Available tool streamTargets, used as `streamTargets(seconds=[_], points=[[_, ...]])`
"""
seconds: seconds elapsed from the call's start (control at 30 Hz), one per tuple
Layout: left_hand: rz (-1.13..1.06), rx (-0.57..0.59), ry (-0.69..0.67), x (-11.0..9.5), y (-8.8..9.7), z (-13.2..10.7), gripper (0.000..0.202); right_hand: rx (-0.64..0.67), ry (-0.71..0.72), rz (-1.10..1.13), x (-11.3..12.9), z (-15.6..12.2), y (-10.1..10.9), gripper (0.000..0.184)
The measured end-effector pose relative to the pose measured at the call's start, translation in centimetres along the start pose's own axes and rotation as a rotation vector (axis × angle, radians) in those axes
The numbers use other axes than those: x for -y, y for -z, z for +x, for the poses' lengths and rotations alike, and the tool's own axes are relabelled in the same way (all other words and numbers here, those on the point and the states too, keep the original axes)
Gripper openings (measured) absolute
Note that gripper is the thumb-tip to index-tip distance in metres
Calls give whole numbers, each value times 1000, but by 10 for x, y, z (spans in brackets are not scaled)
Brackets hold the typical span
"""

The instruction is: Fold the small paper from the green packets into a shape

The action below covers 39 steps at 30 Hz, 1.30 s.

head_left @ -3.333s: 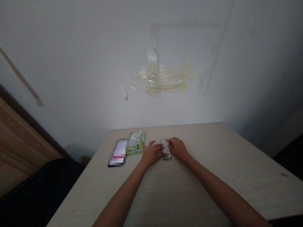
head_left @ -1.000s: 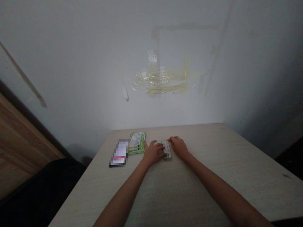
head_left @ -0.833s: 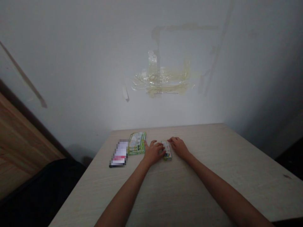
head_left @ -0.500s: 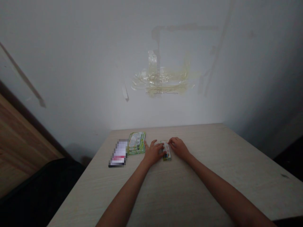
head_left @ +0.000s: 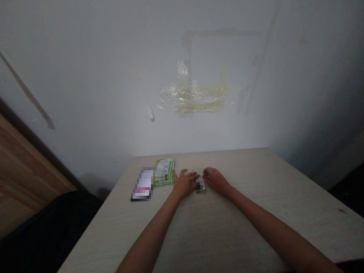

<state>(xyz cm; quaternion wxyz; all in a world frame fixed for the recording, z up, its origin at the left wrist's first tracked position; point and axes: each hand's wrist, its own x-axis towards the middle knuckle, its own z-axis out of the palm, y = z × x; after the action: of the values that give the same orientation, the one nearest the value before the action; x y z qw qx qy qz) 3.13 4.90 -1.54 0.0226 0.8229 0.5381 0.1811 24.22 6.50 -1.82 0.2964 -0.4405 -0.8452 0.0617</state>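
Note:
A small flat packet (head_left: 200, 181), green and white with printing, lies on the table in front of me. My left hand (head_left: 184, 184) rests over its left edge with fingers spread, the fingertips touching its top. On the other side, my right hand (head_left: 214, 178) has its fingers curled together at the packet's upper right edge. Whether those fingers pinch a part of the packet is too small to make out. Left of my left hand is a stack of similar, larger-looking green and white packets (head_left: 164, 170), near my thumb.
A phone (head_left: 143, 185) with a blurred screen lies left of the stack. The pale wooden table (head_left: 216, 227) meets a wall (head_left: 113, 94) at its back edge, with clear tape (head_left: 196, 94) stuck on it. Something dark (head_left: 57, 223) stands by the left edge.
My right hand has shifted slightly down and to the right along the packet's edge, its fingers more curled. The left hand and packet stay nearly in place.

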Motion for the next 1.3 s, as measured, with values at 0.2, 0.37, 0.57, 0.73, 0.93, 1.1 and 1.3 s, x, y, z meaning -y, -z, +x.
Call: streamTargets(seconds=[0.2, 0.37, 0.57, 0.73, 0.93, 1.1, 1.3], points=[[-23, -10, -6, 0, 0, 0, 39, 11, 16, 33, 1, -10, 2, 13], [-34, -8, 1, -1, 0, -1, 39, 19, 27, 71, 5, -17, 6, 16], [-13, -3, 9, -1, -2, 0, 41, 48, 28, 126, 6, -22, 11, 18], [-13, 7, -1, 1, -1, 0, 41, 58, 52, 156, 6, -26, 12, 18], [-43, -13, -1, 1, -3, -1, 40, 69, 68, 194, 13, -32, 18, 21], [-26, -28, -2, 1, -5, 0, 40, 59, 72, 210, 17, -34, 20, 20], [-29, -27, -6, 2, -5, 0, 40, 80, 135, 245, 19, -41, 22, 18]])
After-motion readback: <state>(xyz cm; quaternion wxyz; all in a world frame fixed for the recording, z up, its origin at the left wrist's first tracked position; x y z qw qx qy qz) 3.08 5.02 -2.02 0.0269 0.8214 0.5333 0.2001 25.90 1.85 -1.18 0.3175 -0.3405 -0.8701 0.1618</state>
